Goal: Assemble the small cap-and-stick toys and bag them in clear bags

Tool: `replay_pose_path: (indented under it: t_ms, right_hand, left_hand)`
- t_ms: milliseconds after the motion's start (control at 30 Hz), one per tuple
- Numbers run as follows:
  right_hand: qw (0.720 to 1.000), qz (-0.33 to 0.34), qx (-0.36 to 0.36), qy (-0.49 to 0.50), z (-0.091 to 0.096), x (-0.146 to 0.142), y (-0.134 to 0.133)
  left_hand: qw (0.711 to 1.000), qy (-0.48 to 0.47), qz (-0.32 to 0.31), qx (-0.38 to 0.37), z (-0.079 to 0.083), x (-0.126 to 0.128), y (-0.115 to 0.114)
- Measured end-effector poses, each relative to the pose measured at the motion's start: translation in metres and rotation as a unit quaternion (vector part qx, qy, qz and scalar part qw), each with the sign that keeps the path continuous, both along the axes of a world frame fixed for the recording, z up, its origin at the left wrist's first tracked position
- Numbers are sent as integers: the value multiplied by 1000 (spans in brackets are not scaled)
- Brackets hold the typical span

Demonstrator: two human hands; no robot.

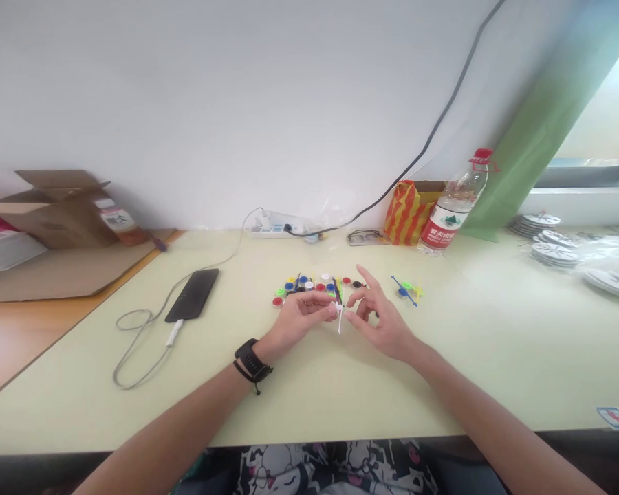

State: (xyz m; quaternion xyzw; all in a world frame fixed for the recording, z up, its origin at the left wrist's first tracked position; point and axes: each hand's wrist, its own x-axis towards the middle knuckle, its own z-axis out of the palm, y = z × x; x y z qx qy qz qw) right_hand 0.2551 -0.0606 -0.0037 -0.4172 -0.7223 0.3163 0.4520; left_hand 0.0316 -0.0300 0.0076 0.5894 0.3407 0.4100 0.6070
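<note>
My left hand (302, 317), with a black watch (252, 360) on its wrist, pinches a small white plastic piece (340, 322) with a thin stick-like arm pointing down. Just to the right of it is my right hand (386, 326), its index finger raised and the thumb apart from the other fingers, close to the white piece. Whether the thumb touches it I cannot tell. Behind both hands lie several small round plastic pieces (303, 282) in red, blue, white, green, yellow and black, partly hidden by my fingers. Blue, green and yellow pieces with thin arms (406, 291) lie together to the right.
On the left are a phone (192, 295) with a charging cable and an open cardboard box (67, 210). A power strip (276, 225), glasses (365, 237), a striped bag (408, 213) and a large bottle (451, 206) stand along the wall. Stacked discs (554, 251) sit far right.
</note>
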Motion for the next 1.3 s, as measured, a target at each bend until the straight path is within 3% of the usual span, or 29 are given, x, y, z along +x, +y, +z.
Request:
replay_pose_path:
  t_ms: [200, 367, 700, 933, 1133, 1300]
  right_hand:
    - [995, 69, -29, -63, 7, 4, 1]
    - [999, 28, -36, -28, 6, 2, 1]
    - [998, 56, -40, 9, 7, -1, -1]
    - [994, 34, -83, 62, 2, 1, 2]
    - [982, 109, -154, 27, 10, 8, 3]
    - [984, 53, -134, 102, 9, 5, 4]
  left_hand:
    - [1000, 5, 8, 10, 1, 1, 0]
    - [1000, 12, 10, 14, -2, 0, 1]
    - [1000, 18, -2, 19, -2, -1, 1]
    - [1000, 12, 10, 15, -1, 0, 0]
    - [1000, 1, 28, 6, -1, 1, 0]
    - [1000, 4, 11, 15, -3, 1, 1]
